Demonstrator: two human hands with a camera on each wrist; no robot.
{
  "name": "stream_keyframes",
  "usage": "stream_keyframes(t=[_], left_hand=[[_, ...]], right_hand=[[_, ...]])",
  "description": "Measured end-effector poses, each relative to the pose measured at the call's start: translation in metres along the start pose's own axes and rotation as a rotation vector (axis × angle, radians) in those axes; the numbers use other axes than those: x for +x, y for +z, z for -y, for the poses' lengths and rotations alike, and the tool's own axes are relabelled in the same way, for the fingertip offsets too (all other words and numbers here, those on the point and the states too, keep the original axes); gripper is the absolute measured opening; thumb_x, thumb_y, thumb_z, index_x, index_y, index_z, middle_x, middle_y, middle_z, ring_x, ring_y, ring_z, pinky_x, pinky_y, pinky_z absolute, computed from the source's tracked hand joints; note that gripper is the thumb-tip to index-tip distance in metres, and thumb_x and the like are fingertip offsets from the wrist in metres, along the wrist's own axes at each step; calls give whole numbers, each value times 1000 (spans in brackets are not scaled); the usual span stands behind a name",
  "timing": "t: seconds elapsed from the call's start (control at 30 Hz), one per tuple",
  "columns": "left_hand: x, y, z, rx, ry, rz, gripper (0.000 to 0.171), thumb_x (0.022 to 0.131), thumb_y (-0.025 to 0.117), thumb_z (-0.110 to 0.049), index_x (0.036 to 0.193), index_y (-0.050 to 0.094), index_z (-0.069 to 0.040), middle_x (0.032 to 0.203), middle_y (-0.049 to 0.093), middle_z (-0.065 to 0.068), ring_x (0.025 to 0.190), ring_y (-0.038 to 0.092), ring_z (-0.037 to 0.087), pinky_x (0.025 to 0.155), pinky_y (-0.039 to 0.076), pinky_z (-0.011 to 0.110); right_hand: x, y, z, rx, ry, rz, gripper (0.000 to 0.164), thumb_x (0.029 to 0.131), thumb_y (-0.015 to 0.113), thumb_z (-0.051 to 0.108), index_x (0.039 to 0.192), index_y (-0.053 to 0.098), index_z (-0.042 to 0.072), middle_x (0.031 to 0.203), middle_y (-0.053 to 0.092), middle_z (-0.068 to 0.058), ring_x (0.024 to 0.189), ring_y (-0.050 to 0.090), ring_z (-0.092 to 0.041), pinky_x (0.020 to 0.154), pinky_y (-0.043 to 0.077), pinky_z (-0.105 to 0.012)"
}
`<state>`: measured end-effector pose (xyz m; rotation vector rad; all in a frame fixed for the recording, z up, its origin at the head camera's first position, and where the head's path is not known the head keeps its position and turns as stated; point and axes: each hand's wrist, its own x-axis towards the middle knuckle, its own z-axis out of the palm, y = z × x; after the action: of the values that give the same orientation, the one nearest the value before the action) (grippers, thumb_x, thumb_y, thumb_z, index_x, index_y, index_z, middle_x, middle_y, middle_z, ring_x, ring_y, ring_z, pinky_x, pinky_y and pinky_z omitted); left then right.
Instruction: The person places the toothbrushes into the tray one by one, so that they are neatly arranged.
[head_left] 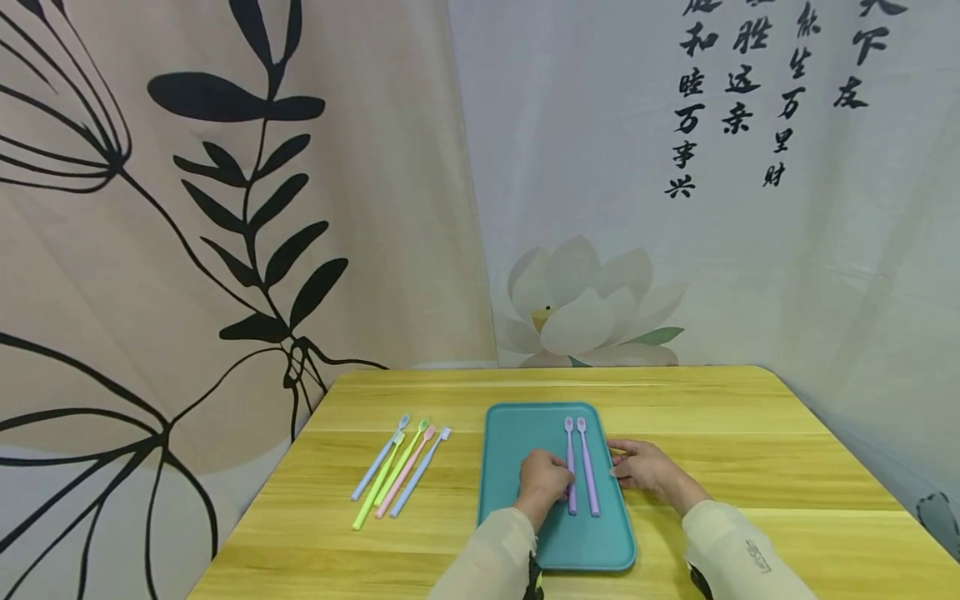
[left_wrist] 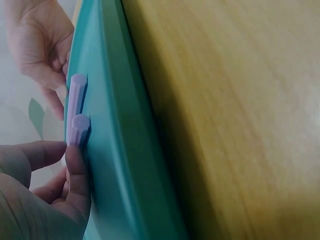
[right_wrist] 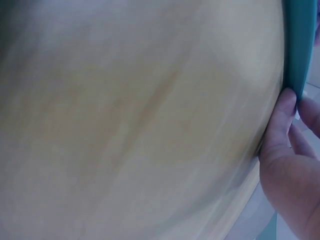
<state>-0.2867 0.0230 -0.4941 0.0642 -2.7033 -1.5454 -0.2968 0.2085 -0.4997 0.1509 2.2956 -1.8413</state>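
Observation:
Two purple toothbrushes lie side by side on a teal tray, heads toward its far end. My left hand pinches the left purple toothbrush between thumb and fingers. Just right of it rests the other purple toothbrush, untouched by that hand. In the left wrist view, the handle ends of both brushes show beside the left hand. At the tray's right side, my right hand holds the rim. The right wrist view has the right hand with fingers and thumb on the tray edge.
Left of the tray, several toothbrushes lie on the wooden table, among them a pink toothbrush, a blue toothbrush and a yellow-green toothbrush. A printed curtain hangs behind the table.

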Motion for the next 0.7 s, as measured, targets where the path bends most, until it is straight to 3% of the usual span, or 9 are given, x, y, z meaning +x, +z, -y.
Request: stream_keyframes(t=[0.17, 0.37, 0.7], left_hand=[[0, -7, 0, -34, 0, 23, 3, 81, 75, 0, 81, 72, 0, 61, 59, 3, 48, 59, 12, 47, 51, 27], [8, -15, 1, -80, 6, 52, 12, 83, 75, -1, 93, 72, 3, 70, 62, 4, 53, 63, 14, 51, 53, 28], [19, -32, 0, -138, 41, 88, 23, 84, 74, -1, 106, 72, 5, 67, 60, 3, 54, 57, 13, 53, 51, 29]], right_hand=[[1, 0, 0, 1, 4, 0, 59, 88, 59, -14, 144, 39, -13, 100, 53, -17, 86, 58, -22, 75, 55, -36], [2, 0, -1, 2, 12, -5, 59, 89, 60, -14, 144, 39, -13, 101, 53, -17, 86, 57, -22, 75, 55, -36], [2, 0, -1, 3, 14, -2, 60, 88, 60, -14, 145, 38, -13, 102, 53, -17, 87, 58, -23, 75, 55, -36]])
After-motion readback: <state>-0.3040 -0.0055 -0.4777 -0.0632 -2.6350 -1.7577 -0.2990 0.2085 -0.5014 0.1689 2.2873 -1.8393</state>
